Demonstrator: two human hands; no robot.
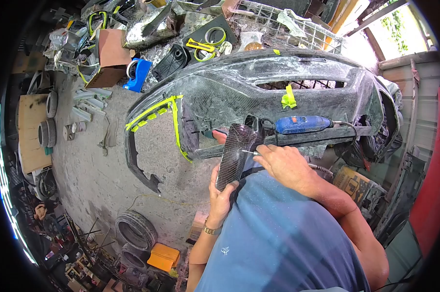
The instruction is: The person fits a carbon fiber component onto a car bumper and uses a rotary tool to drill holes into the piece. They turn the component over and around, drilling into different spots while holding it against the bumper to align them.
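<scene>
My left hand (pixel 221 194) is wrapped round the lower end of a dark, carbon-patterned piece (pixel 232 158), held tilted in front of my body. Against its right side, my right hand (pixel 284 164) pinches a thin metal-tipped tool (pixel 249 152), its tip at the piece's surface. A flexible shaft (pixel 321 170) comes out behind that hand. Just beyond lies a blue rotary tool body (pixel 302 124) on a large dusty black bumper (pixel 220 100). Yellow-green tape (pixel 176 119) runs along the bumper's left opening, with another strip (pixel 289 97) near its upper slot.
A blue tape dispenser (pixel 138 75), a cardboard box (pixel 114 51) and a yellow cutter (pixel 200 46) lie beyond the bumper. Tires (pixel 136 230) and an orange box (pixel 163 257) sit on the floor at lower left. A printed carton (pixel 353 184) stands at right, near the corrugated wall.
</scene>
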